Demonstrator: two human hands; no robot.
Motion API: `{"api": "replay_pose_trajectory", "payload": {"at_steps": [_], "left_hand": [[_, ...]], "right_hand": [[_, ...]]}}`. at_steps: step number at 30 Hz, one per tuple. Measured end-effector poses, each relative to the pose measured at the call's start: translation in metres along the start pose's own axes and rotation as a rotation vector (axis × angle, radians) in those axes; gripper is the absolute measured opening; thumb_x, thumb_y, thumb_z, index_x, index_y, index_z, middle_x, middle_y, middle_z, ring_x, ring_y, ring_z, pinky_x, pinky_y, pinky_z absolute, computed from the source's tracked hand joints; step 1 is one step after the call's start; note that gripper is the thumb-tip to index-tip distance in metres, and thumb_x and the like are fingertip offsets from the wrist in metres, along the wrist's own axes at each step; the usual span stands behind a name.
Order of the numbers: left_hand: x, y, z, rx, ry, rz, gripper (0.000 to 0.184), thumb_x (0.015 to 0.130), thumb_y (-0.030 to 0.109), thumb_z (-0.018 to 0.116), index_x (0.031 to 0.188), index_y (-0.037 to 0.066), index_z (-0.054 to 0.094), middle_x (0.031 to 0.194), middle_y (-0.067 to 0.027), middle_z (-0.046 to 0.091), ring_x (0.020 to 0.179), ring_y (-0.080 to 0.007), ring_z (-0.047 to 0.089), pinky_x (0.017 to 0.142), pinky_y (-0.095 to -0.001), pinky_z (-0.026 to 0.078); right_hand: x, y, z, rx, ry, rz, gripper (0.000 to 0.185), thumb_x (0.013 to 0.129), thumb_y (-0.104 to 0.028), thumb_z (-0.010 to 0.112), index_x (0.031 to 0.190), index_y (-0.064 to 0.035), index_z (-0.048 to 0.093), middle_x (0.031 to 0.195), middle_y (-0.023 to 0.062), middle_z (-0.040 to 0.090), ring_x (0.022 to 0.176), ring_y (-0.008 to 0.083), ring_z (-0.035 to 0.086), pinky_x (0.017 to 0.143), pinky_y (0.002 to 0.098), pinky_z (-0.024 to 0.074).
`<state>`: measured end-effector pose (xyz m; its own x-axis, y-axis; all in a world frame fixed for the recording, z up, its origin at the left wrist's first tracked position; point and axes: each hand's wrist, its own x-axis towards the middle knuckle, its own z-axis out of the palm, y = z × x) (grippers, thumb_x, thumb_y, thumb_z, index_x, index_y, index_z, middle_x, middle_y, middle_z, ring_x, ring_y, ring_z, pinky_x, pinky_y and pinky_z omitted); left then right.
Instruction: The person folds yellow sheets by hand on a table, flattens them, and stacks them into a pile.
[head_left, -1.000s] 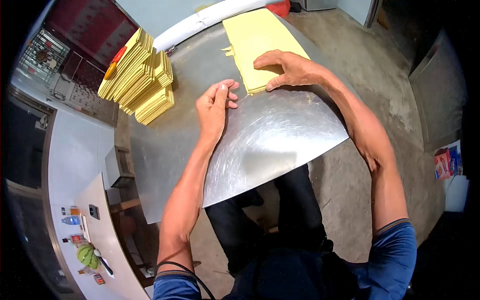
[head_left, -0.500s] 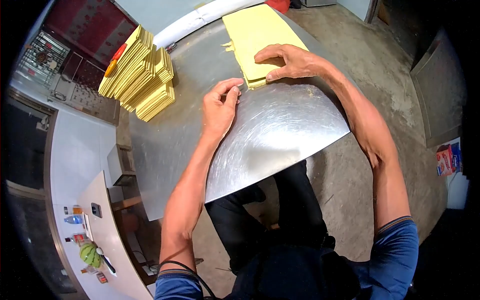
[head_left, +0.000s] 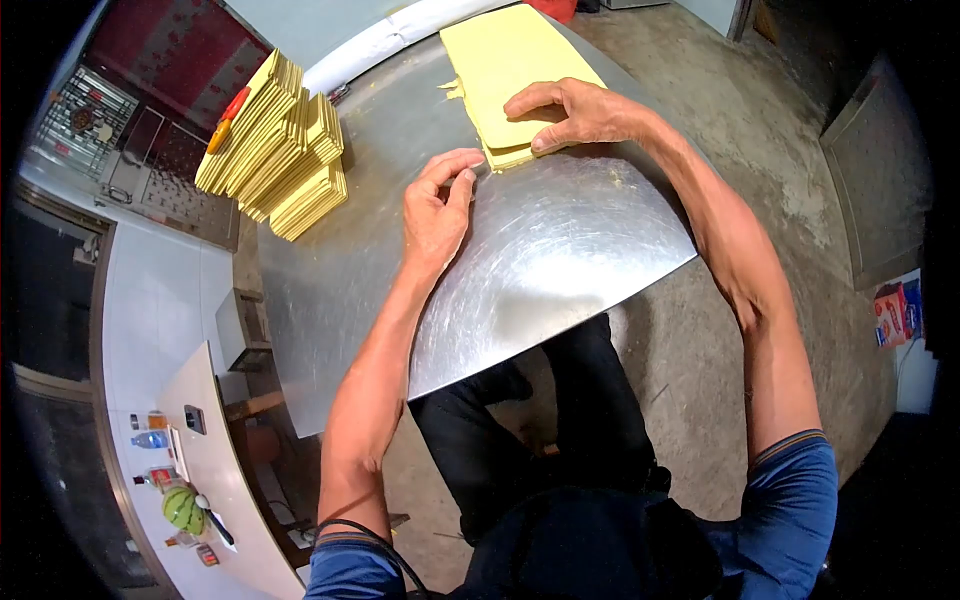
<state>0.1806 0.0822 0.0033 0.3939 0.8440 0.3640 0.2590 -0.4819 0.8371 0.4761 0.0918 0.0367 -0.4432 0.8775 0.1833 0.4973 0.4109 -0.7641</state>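
A stack of yellow sheets (head_left: pixel 530 60) lies at the far side of the metal table, its near edge layered and its left edge slightly ragged. Over the near right part of it curves my right hand (head_left: pixel 585 115), fingers on the top sheet and thumb at the near edge, where the top layer stands a little apart from those beneath. Beside the near left corner is my left hand (head_left: pixel 437 205), loosely curled, thumb a small way from the fingers. I see nothing in it; whether its fingertips touch the corner I cannot tell.
Folded yellow bundles (head_left: pixel 285 150) stand at the table's left, with a red-and-orange tool (head_left: pixel 229 120) on them. A white roll (head_left: pixel 390 40) runs along the far edge of the metal table (head_left: pixel 520 270). Lower left, a side table (head_left: pixel 215 420) holds a watermelon (head_left: pixel 184 510) and a knife (head_left: pixel 215 525).
Both hands keep nearly the same places, with the right hand's thumb still at the stack's near edge. The whole view has shifted slightly.
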Motion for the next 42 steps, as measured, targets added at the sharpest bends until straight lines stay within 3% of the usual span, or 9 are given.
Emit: {"api": "replay_pose_trajectory", "payload": {"at_steps": [6,9,10,14,18,22,28,39,42], "left_hand": [[0.024,0.01,0.011,0.312,-0.036,0.273,0.022,0.098,0.005,0.068,0.115,0.007,0.082,0.145,-0.0117,0.067,0.137,-0.028,0.058,0.11,-0.0399,0.051],[0.045,-0.001,0.02,0.222,-0.112,0.218,0.022,0.099,0.005,0.068,0.116,0.005,0.081,0.139,-0.0119,0.07,0.131,-0.0273,0.062,0.111,-0.0382,0.049],[0.049,-0.006,0.021,0.164,-0.123,0.175,0.022,0.1,0.005,0.067,0.117,0.004,0.081,0.137,-0.0113,0.071,0.129,-0.0256,0.063,0.111,-0.0366,0.049],[0.052,-0.008,0.018,0.035,-0.163,0.037,0.022,0.103,0.004,0.065,0.12,0.0,0.079,0.127,-0.0077,0.074,0.118,-0.0179,0.067,0.107,-0.0317,0.049],[0.051,-0.001,0.015,0.098,-0.145,0.036,0.024,0.103,0.004,0.065,0.122,0.001,0.079,0.13,-0.0078,0.073,0.12,-0.018,0.066,0.108,-0.0319,0.049],[0.054,-0.014,0.016,0.087,-0.167,0.047,0.025,0.102,0.005,0.065,0.124,0.002,0.078,0.133,-0.0084,0.072,0.123,-0.0187,0.066,0.109,-0.032,0.048],[0.052,-0.011,0.015,0.124,-0.157,0.06,0.025,0.102,0.009,0.067,0.124,0.002,0.079,0.133,-0.0087,0.073,0.123,-0.0193,0.066,0.11,-0.0326,0.048],[0.053,-0.011,0.013,0.083,-0.167,0.078,0.025,0.105,0.017,0.07,0.123,0.003,0.079,0.129,-0.0068,0.074,0.117,-0.0167,0.066,0.106,-0.0332,0.05],[0.051,-0.006,0.012,-0.016,-0.179,0.041,0.026,0.102,0.017,0.072,0.121,0.002,0.079,0.127,-0.0135,0.076,0.121,-0.0256,0.066,0.109,-0.0365,0.049]], "right_hand": [[-0.003,-0.007,-0.004,0.078,0.024,0.033,0.012,0.09,-0.011,0.076,0.094,0.0002,0.071,0.143,0.0105,0.068,0.11,0.0186,0.067,0.092,0.0356,0.0554],[-0.002,-0.004,-0.001,0.068,0.032,0.02,0.015,0.091,-0.01,0.075,0.101,0.0006,0.074,0.143,0.0118,0.068,0.111,0.0195,0.067,0.094,0.0355,0.0546],[0.0,-0.001,0.001,0.038,0.045,0.06,0.033,0.089,-0.007,0.076,0.122,-0.0016,0.072,0.142,0.0132,0.068,0.114,0.0217,0.067,0.103,0.0375,0.0543],[-0.01,-0.01,0.011,0.102,0.178,-0.099,0.066,0.087,-0.001,0.077,0.149,-0.0102,0.057,0.151,0.0097,0.06,0.128,0.0282,0.063,0.117,0.0412,0.0507],[-0.022,-0.025,0.001,-0.24,0.095,-0.188,0.049,0.086,-0.007,0.084,0.133,-0.0103,0.069,0.146,0.0078,0.056,0.131,0.0293,0.06,0.111,0.0411,0.0528],[-0.024,-0.025,0.007,-0.339,0.047,-0.004,0.041,0.085,-0.011,0.086,0.123,-0.0069,0.073,0.131,0.0076,0.062,0.117,0.0293,0.062,0.102,0.0424,0.0524],[-0.019,-0.014,0.007,-0.291,0.092,0.013,0.035,0.085,-0.012,0.087,0.118,-0.0062,0.075,0.118,0.0066,0.066,0.115,0.0286,0.063,0.102,0.0414,0.052],[-0.018,-0.013,-0.003,-0.154,0.079,0.074,0.018,0.094,-0.019,0.083,0.105,-0.006,0.077,0.119,0.0012,0.072,0.106,0.0203,0.067,0.097,0.0382,0.0542],[-0.017,-0.007,-0.001,-0.151,0.106,0.065,0.017,0.097,-0.019,0.08,0.103,-0.0041,0.076,0.118,0.0017,0.073,0.102,0.0191,0.068,0.094,0.0384,0.0555]]}}
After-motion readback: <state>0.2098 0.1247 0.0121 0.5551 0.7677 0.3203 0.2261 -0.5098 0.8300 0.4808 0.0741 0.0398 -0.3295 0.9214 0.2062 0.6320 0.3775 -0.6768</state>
